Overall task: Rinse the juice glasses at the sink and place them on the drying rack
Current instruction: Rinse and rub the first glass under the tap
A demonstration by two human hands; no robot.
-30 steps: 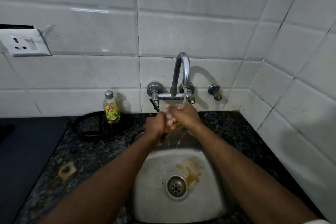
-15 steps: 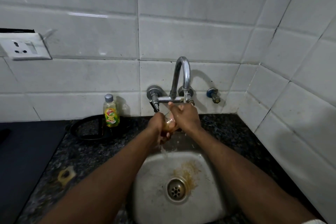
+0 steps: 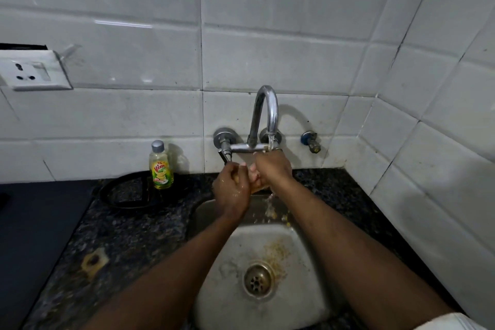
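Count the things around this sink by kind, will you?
hands: 2 (left hand, right hand)
glass: 1, mostly hidden in both hands' grip
tap: 1
soap bottle: 1
sink: 1
socket: 1
Total: 7

The scene is dim and cool-toned. Light comes from the upper left: a streak of glare lies on the glossy white wall tiles [image 3: 123, 24], and the curved chrome tap [image 3: 270, 110] throws a soft arched shadow to its right. The dark speckled stone counter [image 3: 150, 222] is murky. Tile lines bow toward the edges. The left hand [image 3: 231, 190], right hand [image 3: 273, 169] and the small clear juice glass [image 3: 255, 182] between them are softly blurred.
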